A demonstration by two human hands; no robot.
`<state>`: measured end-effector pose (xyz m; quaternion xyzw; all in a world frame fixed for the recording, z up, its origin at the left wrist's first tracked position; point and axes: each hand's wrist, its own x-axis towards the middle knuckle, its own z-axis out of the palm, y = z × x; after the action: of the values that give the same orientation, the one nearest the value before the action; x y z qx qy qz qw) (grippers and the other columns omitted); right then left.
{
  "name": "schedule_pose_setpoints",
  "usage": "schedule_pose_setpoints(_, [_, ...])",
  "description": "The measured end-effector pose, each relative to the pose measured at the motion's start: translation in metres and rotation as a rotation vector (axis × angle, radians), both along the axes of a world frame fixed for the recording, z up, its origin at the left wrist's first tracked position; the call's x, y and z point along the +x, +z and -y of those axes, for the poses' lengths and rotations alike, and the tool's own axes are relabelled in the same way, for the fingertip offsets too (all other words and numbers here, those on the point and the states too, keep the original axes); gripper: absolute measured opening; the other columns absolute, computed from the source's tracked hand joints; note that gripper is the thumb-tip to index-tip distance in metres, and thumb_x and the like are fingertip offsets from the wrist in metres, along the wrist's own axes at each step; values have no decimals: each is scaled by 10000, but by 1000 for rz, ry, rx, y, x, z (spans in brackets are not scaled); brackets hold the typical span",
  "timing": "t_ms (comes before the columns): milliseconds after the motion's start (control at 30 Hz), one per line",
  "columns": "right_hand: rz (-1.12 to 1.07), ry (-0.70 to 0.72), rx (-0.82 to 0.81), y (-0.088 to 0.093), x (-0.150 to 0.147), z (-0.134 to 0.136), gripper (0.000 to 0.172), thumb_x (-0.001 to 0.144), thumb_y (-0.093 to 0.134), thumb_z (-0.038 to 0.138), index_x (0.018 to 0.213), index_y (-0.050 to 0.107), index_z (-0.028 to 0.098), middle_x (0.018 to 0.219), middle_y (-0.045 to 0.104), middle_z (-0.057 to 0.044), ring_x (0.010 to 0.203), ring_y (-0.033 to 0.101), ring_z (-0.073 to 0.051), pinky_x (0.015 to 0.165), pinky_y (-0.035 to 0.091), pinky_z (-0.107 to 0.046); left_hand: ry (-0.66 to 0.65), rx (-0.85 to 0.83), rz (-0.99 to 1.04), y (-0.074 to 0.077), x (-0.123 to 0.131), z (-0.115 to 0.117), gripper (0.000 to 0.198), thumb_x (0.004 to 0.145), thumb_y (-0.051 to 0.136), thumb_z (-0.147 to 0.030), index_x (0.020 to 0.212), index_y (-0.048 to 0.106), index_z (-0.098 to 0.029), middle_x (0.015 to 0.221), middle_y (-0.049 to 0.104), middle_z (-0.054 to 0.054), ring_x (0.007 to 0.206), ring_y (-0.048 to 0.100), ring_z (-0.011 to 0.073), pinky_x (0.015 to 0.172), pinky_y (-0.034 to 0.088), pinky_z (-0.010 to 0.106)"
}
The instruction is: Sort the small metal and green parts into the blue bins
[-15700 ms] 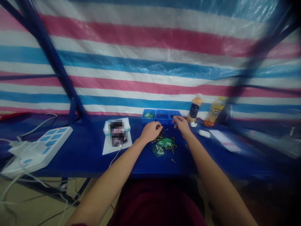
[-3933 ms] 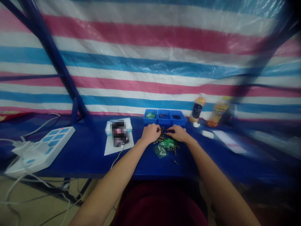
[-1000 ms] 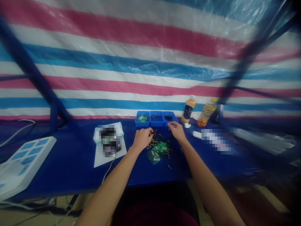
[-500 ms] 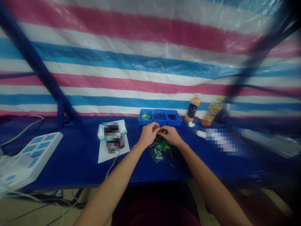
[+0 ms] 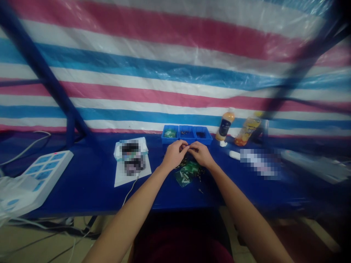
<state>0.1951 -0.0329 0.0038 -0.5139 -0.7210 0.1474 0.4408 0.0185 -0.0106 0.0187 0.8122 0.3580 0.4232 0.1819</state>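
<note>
- Your left hand and right hand curl nearly closed, fingertips meeting; I can't tell what they pinch.
- Loose brass fittings and a green plastic bag lie just below, many parts still out.
- Three blue bins beyond already hold some parts.

Apparently brass pins lie scattered around a green bag.

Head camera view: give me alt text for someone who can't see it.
The left hand and right hand meet at the fingertips above small brass-coloured parts and green pieces on a blue table. Three small blue bins sit just beyond, before a striped tarp.
</note>
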Motion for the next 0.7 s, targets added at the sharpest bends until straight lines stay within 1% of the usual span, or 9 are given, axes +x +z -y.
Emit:
schedule_pose_setpoints(100, [-137,-58,-93,4,2,0,260,820,645,411,927,763,205,843,718,-55,692,626,-180,710,496,-316,6,17,-31,0,-1,1,193,939,517,-329,975,660,-203,884,674,29,831,622,167,774,466,282])
schedule_pose_setpoints(200, [-296,-53,-190,9,3,1,350,770,681,489,917,760,181,702,709,-44,642,638,-193,652,504,-307,13,20,-76,0,-2,1,205,943,505,-336,947,662,-205,842,667,24,800,615,170,746,457,283])
schedule_pose_setpoints(300, [-364,-57,-199,11,5,0,404,769,667,563,790,733,165,635,687,-45,623,635,-185,642,503,-293,18,13,-103,-1,-2,1,190,933,509,-313,914,664,-205,815,664,21,770,609,171,715,447,284])
schedule_pose_setpoints(400, [-442,-90,-230,5,8,-4,488,787,613,635,616,613,178,568,623,-30,532,583,-152,579,482,-280,10,-3,-105,-2,-2,0,188,928,504,-297,914,669,-208,821,673,20,759,612,171,709,447,286])
schedule_pose_setpoints(467, [-494,-103,-277,-2,11,-8,501,781,617,641,574,552,189,524,561,-6,479,538,-133,533,452,-273,7,-12,-109,-3,-3,0,188,925,504,-295,922,672,-212,825,677,20,757,615,172,709,450,287])
schedule_pose_setpoints(533, [-530,-110,-320,-7,13,-12,492,766,643,624,562,536,189,508,527,9,458,510,-122,511,428,-268,5,-18,-113,-3,-3,-1,188,920,506,-295,927,675,-213,827,681,21,761,618,175,703,450,287])
schedule_pose_setpoints(600, [-561,-104,-319,-8,13,-14,463,762,655,607,610,578,177,541,558,2,467,511,-118,508,415,-262,-3,-21,-116,-4,-3,-1,186,917,506,-292,926,676,-214,828,682,21,760,620,174,694,447,284])
schedule_pose_setpoints(633, [-581,-88,-304,-8,14,-15,435,764,658,596,693,625,168,594,603,-9,485,526,-118,515,413,-257,-7,-22,-117,-4,-3,-1,185,914,507,-289,924,676,-215,826,683,20,756,620,172,693,446,282])
schedule_pose_setpoints(700, [-627,-45,-255,-3,15,-15,454,780,656,570,996,672,171,777,696,-35,543,565,-118,539,419,-251,-11,-24,-122,-5,-3,-2,184,910,509,-287,925,680,-218,828,684,18,750,618,169,696,448,280])
